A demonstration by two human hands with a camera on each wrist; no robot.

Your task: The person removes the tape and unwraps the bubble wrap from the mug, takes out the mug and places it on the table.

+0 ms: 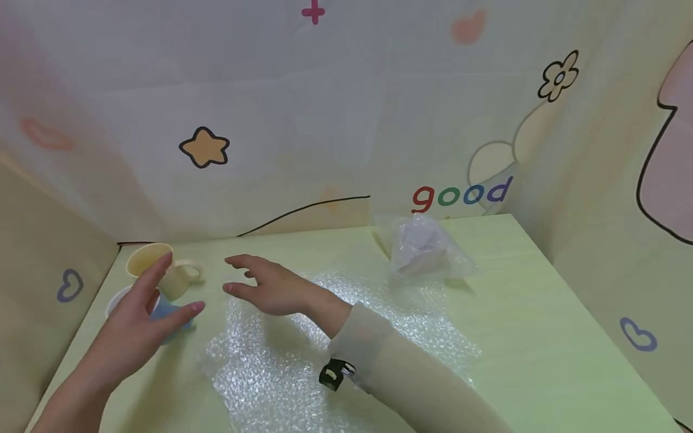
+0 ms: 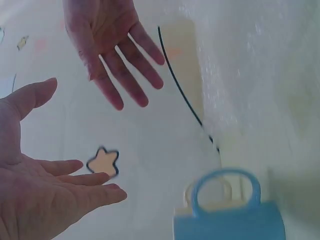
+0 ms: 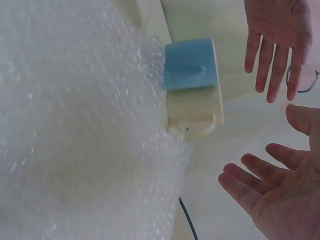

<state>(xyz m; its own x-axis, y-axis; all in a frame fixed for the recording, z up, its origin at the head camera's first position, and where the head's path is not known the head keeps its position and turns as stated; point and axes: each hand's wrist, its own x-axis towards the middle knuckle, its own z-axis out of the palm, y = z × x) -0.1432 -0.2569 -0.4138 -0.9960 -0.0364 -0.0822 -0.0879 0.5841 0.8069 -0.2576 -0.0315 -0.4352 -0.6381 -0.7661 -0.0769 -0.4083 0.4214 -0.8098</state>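
Observation:
My left hand is held in the air with thumb and fingers spread, in front of two mugs at the table's left. Partly hidden behind it is a blue mug; its handle shows in the left wrist view. A cream-yellow mug stands just behind the blue one, handle to the right. My right hand hovers palm toward the left, fingers extended and holding nothing. Beneath that arm a sheet of bubble wrap lies spread on the table.
At the back right of the table sits a whitish bundle in clear wrap; its contents are unclear. Printed cloth walls enclose the back and sides of the pale green table. A black strap hangs at my right sleeve.

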